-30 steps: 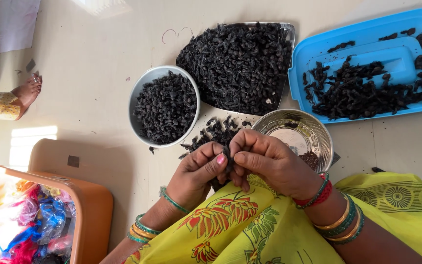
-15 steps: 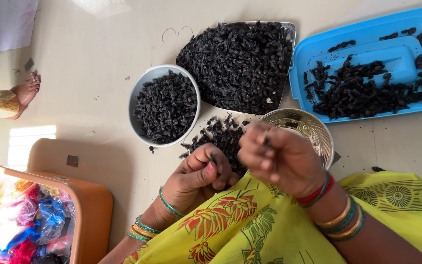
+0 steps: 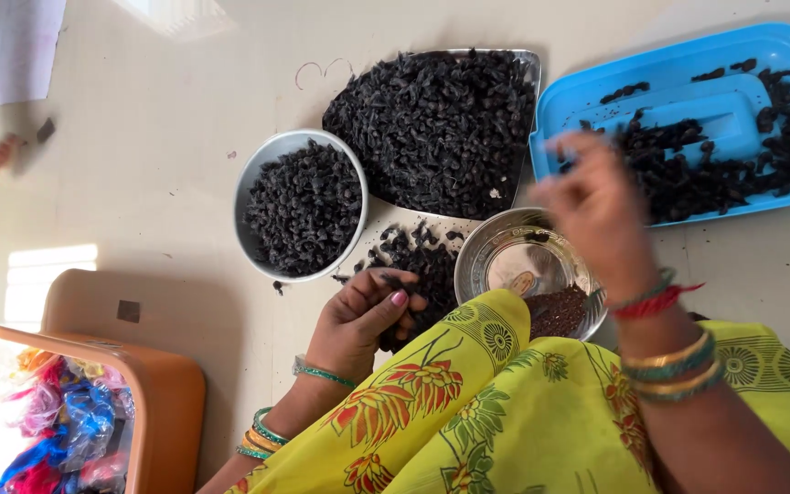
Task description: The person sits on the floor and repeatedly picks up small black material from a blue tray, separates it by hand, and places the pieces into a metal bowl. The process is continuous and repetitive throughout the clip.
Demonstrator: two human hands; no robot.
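— What had moved since a moment before?

— Only the right hand point(image 3: 596, 206): it had left the left hand and swung up to the blue tray point(image 3: 678, 78), just over the dark husks point(image 3: 715, 174) lying there. It was blurred; I could not tell whether its fingers held anything.

— And the left hand point(image 3: 363, 320)?

— It lay on the loose pile of dark pods point(image 3: 422, 265) between the grey bowl point(image 3: 253, 183) and the steel bowl point(image 3: 496, 252), fingers curled, pinching a pod.
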